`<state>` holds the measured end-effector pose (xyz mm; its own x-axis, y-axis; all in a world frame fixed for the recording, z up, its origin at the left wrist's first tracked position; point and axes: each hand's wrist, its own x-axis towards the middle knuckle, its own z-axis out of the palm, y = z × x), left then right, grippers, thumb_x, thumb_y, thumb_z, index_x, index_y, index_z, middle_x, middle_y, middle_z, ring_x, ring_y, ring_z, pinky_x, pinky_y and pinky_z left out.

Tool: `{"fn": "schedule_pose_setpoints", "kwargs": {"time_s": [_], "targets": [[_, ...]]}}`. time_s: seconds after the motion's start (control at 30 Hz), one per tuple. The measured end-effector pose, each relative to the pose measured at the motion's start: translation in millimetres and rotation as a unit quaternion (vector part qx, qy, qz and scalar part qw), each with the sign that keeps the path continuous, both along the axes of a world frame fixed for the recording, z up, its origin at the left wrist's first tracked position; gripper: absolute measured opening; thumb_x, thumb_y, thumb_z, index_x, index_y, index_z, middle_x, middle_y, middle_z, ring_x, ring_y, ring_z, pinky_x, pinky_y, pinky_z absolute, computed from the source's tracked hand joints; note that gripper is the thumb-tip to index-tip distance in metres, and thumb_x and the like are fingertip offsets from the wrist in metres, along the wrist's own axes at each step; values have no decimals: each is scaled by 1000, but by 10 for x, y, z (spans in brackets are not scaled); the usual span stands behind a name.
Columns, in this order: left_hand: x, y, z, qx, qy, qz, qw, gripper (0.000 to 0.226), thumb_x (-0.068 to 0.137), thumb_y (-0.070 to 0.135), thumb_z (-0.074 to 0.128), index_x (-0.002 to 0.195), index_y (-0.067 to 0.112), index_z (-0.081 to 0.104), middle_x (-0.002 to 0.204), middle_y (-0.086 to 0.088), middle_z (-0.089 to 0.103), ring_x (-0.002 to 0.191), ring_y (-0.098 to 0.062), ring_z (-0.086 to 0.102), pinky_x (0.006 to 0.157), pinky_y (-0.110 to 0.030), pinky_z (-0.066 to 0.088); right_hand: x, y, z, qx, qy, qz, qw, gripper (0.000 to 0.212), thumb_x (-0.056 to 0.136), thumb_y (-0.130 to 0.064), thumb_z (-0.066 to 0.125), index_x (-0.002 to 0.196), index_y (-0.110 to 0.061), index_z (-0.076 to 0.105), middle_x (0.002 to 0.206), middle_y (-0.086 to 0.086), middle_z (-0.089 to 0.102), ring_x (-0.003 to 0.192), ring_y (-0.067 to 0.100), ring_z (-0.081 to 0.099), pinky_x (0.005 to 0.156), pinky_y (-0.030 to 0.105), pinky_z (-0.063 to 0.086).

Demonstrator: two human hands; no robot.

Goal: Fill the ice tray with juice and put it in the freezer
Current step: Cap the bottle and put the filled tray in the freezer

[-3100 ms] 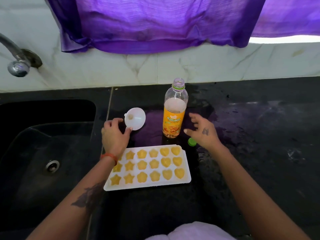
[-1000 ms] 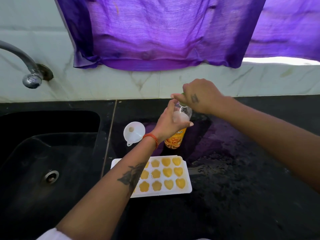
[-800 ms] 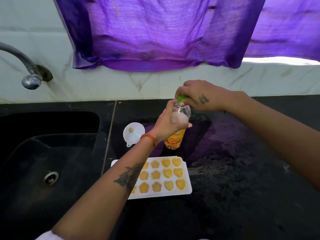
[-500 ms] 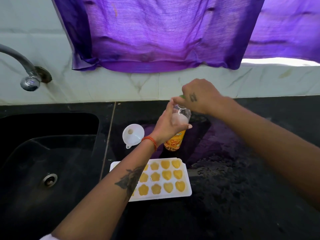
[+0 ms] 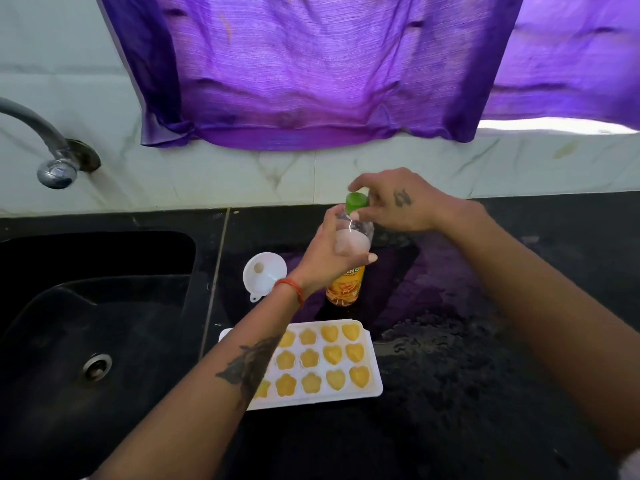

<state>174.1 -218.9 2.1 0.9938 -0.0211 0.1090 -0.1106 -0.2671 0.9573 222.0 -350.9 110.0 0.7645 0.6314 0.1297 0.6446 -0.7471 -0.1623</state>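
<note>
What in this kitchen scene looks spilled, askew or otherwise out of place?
The black countertop is wet to the right of the ice tray, with a patchy film of liquid there, which looks like a spill or splash. The white funnel lies tipped on its side beside the juice bottle. The tray's visible cells look evenly filled.

Bare arms; left wrist wears an orange band (image 5: 291, 289), left forearm tattoo (image 5: 251, 365), right hand (image 5: 398, 202) small tattoo.

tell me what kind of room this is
Most likely a home kitchen: a black sink with a curved metal tap is set into a dark stone counter, backed by pale marble-look wall tiles.
</note>
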Motion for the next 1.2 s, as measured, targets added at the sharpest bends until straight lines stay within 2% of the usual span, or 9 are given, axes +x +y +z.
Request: {"fn": "schedule_pose_setpoints", "kwargs": {"time_s": [0.1, 0.27, 0.43, 0.6, 0.73, 0.87, 1.0, 1.1, 1.2], "targets": [[-32, 105, -26, -6, 6, -12, 1000, 89, 71, 13, 79, 142, 24, 26, 141, -10, 35, 127, -24, 44, 103, -44, 44, -45, -2, -126, 34, -33, 26, 999, 34, 93, -34, 49, 118, -11, 55, 108, 11, 60, 93, 22, 53, 75, 27, 35], [-54, 21, -63, 42, -43, 28, 998, 88, 73, 17, 78, 144, 25, 25, 140, -3, 36, 122, -8, 37, 100, -25, 34, -219, 138, -351, 55, -188, -107, 975, 40, 97, -39, 38, 102, -4, 55, 84, 8, 59, 69, 18, 47, 61, 28, 32], [-83, 59, -39, 27, -26, 5, 999, 89, 73, 15, 78, 144, 23, 26, 141, -8, 38, 128, -20, 41, 106, -42, 40, -262, 328, -178, 2, -155, -177, 972, 43, 95, -44, 39, 98, -5, 57, 65, 2, 41, 64, 17, 42, 58, 30, 29], [-137, 105, -91, 21, -19, -4, 1000, 82, 72, 11, 78, 136, 32, 31, 139, -5, 42, 120, -22, 50, 97, -41, 49, -214, 161, -50, 20, -12, -38, 999, 35, 94, -34, 48, 119, -10, 54, 109, 12, 62, 93, 25, 55, 73, 28, 35], [-170, 75, -182, -6, -2, 17, 1000, 75, 78, 13, 73, 138, 26, 32, 136, -3, 48, 113, -18, 54, 89, -32, 52, -325, 206, -321, 95, -140, -89, 982, 34, 97, -32, 44, 115, -7, 57, 101, 12, 64, 91, 24, 58, 72, 25, 37], [-167, 62, -174, -12, -6, 17, 1000, 74, 80, 14, 71, 139, 29, 30, 139, 1, 46, 112, -11, 51, 88, -22, 47, -321, 284, -387, 116, -165, -111, 973, 38, 97, -36, 42, 114, -6, 58, 102, 13, 66, 91, 24, 60, 72, 25, 39], [-190, 108, -193, 12, 20, -1, 1000, 76, 78, 18, 73, 140, 30, 29, 133, 6, 47, 114, -14, 52, 86, -24, 48, -291, 91, -430, 214, -37, -83, 973, 43, 90, -37, 55, 129, -17, 50, 109, 6, 67, 96, 20, 61, 78, 27, 44], [-204, 162, -220, 43, 49, -25, 998, 85, 77, 16, 74, 143, 32, 23, 126, 8, 51, 110, -10, 53, 85, -23, 48, -438, -98, -768, 425, 91, -148, 889, 68, 79, -35, 70, 138, -28, 37, 114, -4, 64, 99, 9, 60, 82, 22, 48], [-246, 195, -311, 57, 71, -26, 996, 85, 78, 12, 73, 144, 26, 23, 133, 0, 52, 115, -14, 54, 93, -32, 50, -559, -93, -1235, 466, 192, -226, 833, 85, 71, -27, 79, 141, -28, 30, 125, -1, 58, 115, 13, 54, 91, 27, 44]]}}
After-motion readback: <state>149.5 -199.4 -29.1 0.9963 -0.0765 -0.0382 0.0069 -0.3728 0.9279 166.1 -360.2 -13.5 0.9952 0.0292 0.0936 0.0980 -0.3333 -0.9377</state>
